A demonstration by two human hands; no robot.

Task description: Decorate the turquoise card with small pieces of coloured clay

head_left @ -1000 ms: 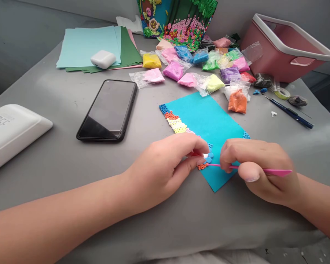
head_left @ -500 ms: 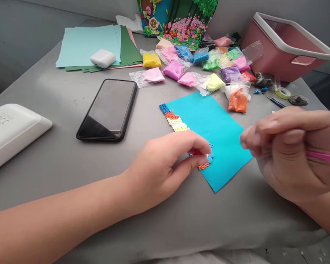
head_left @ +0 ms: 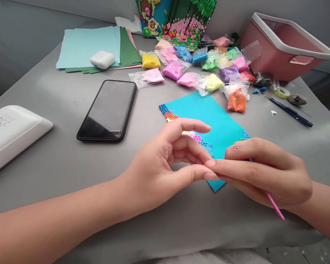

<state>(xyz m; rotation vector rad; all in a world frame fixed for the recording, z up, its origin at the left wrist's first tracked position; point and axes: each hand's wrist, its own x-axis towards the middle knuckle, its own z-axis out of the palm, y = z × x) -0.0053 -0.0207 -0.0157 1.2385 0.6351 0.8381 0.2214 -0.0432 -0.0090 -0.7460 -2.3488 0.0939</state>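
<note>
A turquoise foam sheet (head_left: 209,113) lies on the grey table, its left edge lined with small clay rings (head_left: 168,114) in blue, orange, yellow and pink. My left hand (head_left: 165,165) hovers over the sheet's near corner with fingers spread and thumb and fingertips meeting my right hand's fingertips. My right hand (head_left: 264,176) holds a thin pink tool (head_left: 275,209) tucked under its palm, the tip pointing back toward me. Whether a bit of clay sits between the touching fingertips cannot be told.
Several small bags of coloured clay (head_left: 203,66) lie behind the sheet, with a pink bin (head_left: 286,47) at the right. A black phone (head_left: 108,110), a white case (head_left: 11,132), paper sheets with an earbud case (head_left: 102,59), blue tool (head_left: 290,112) and tape roll (head_left: 282,92) are about.
My right hand lifted off the sheet to the right, then came back to meet my left hand's fingertips. My left hand rose from the clay rings and opened its fingers.
</note>
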